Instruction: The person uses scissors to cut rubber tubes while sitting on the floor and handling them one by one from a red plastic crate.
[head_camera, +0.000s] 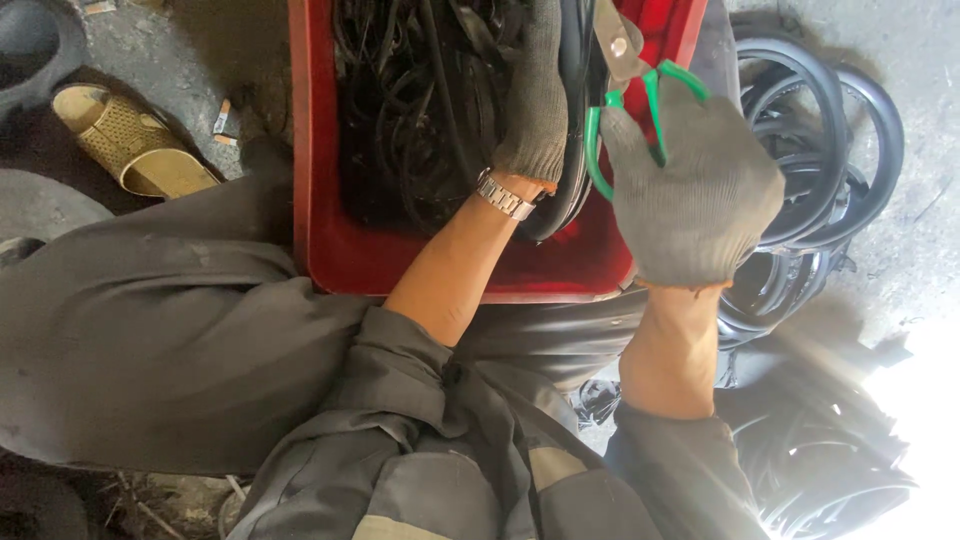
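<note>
Hidden: left hand (537, 95) fingertips cut off by the frame's top edge; its grip cannot be told.
Right hand (690, 185): clenched around green-handled shears (625, 75).
Crate (320, 200): black rubber strips (420, 100) held inside.

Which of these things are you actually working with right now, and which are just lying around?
In use:
right hand holding green-handled scissors
left hand on a black rubber strip
red crate of rubber strips

Lying about:
sandal
rubber rings on the floor
</note>
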